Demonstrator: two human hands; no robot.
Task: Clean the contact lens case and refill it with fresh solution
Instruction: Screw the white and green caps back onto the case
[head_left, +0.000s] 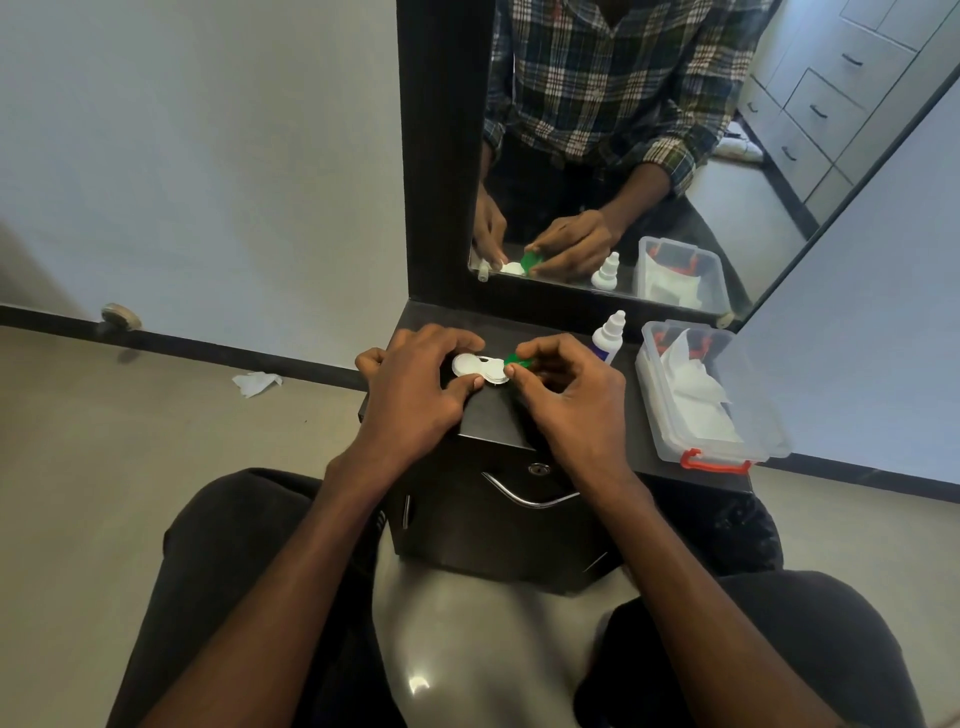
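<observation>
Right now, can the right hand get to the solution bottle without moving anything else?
Probably yes. The bottle stands upright just beyond the right hand, with bare dark tabletop between them and the plastic box off to the side. But that hand is pinching the green cap, so it must let go first.

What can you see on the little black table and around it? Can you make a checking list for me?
Surface: dark table top in front of a mirror.
Job's things: white lens case lies flat on the table; green lid at its right end; solution bottle stands upright behind, cap on.
Clutter: clear plastic box with red latch at the right, white tissues inside.
Hands: left hand holds the lens case down; right hand pinches the green lid.
Cables: nothing seen.
Surroundings: crumpled tissue on the floor at the left; drawers show in the mirror.
</observation>
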